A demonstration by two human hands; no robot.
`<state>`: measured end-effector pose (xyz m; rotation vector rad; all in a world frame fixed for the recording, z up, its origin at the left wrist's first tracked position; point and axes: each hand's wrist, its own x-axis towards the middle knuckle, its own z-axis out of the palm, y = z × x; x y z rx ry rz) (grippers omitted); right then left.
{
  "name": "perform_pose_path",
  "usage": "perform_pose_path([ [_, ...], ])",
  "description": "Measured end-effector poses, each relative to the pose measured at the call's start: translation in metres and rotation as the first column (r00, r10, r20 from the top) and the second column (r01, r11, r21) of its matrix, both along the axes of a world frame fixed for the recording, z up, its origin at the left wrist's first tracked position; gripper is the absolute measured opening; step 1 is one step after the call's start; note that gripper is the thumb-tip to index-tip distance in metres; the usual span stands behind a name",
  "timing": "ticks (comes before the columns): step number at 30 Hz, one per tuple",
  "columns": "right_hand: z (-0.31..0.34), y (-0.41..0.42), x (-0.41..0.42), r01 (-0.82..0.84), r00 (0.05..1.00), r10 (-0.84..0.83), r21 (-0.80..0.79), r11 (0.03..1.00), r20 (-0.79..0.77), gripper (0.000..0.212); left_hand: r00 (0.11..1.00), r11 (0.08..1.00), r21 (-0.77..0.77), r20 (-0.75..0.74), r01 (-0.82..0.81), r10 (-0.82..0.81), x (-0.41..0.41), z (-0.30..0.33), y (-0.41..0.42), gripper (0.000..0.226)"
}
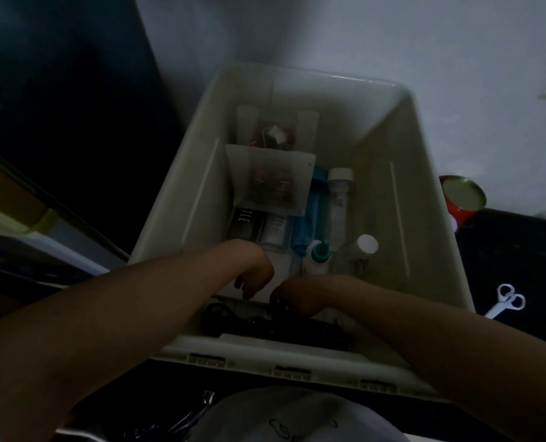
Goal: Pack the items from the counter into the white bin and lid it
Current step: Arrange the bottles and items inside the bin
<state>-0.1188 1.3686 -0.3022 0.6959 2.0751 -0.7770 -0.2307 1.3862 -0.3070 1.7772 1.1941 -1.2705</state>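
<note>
Both hands reach down into the white bin (425, 173), low at its near end.

From the head view, the left hand (254, 277) hangs with fingers curled loosely, closed on nothing I can make out; the right hand (292, 296) is bent over a dark cable bundle (265, 327) by the near wall, but whether it grips is too dim to tell. Farther in lie a frosted pouch (271, 180), a blue bottle (306, 224), a clear white-capped bottle (340, 202) and a teal-capped bottle (318, 255). On the dark tabletop (514, 250), right of the bin, sit a red can (461, 199) and white scissors (506, 299).
</note>
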Motion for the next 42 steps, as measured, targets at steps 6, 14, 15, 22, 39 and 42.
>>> perform_pose_path([
  [6, 0.013, 0.010, -0.004, 0.071, 0.996, -0.067, 0.061, 0.996, -0.064, 0.046, 0.998, 0.998, 0.031, 0.036, -0.050, 0.049, -0.004, 0.008, 0.011, 0.056],
  [14, 0.052, 0.042, 0.007, 0.557, 0.764, -0.528, -0.034, 0.830, -0.370, 0.032, 0.965, 0.917, 0.335, 0.215, -0.216, 0.149, -0.025, 0.050, 0.037, 0.030],
  [15, 0.060, 0.045, 0.010, 0.623, 0.683, -0.581, -0.063, 0.780, -0.442, 0.030, 0.941, 0.872, 0.398, 0.287, -0.286, 0.177, -0.026, 0.059, 0.039, 0.028],
  [22, 0.114, 0.074, 0.054, 0.874, 0.112, -0.470, -0.138, 0.466, -0.876, 0.016, 0.548, 0.506, 0.422, 0.827, -0.753, 0.127, 0.002, 0.112, 0.037, 0.025],
  [39, 0.085, 0.051, 0.362, 0.940, -0.322, -0.492, -0.334, -0.066, -0.809, 0.018, 0.478, 0.700, 0.377, 0.876, -0.606, -0.058, 0.302, 0.128, 0.039, 0.033],
  [42, 0.064, 0.039, 0.402, 0.948, -0.305, -0.530, -0.308, -0.087, -0.791, 0.019, 0.598, 0.742, 0.446, 0.798, -0.501, -0.076, 0.351, 0.103, 0.032, 0.034],
])
